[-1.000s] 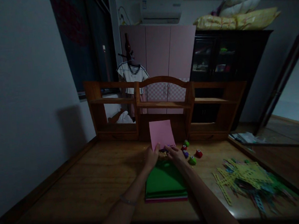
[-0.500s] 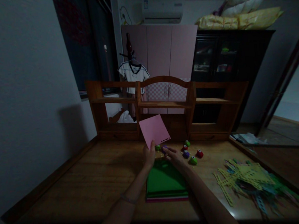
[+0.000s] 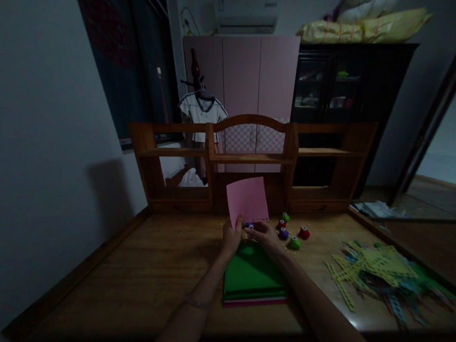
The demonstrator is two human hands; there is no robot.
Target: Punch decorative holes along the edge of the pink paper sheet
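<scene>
A pink paper square (image 3: 248, 198) is held up above the desk, with small punched shapes along its lower edge. My left hand (image 3: 232, 238) grips its lower left corner, thumb in front. At the lower right edge, my right hand (image 3: 266, 236) has its fingers pinched beside a purple punch with an eye-like dot (image 3: 250, 226); whether they grip the punch or the paper is hard to tell. Under both hands lies a stack of green sheets (image 3: 253, 275) with pink at the bottom.
Several small punches, among them a red one (image 3: 304, 232) and a green one (image 3: 294, 243), stand right of my hands. Punched yellow and green paper strips (image 3: 380, 269) are heaped at the right. A wooden shelf (image 3: 251, 159) runs along the desk's back.
The pink paper has moved right and turned more upright, its lower edge now nearly level. My left hand has shifted right, and my right hand has come up against the paper's edge.
</scene>
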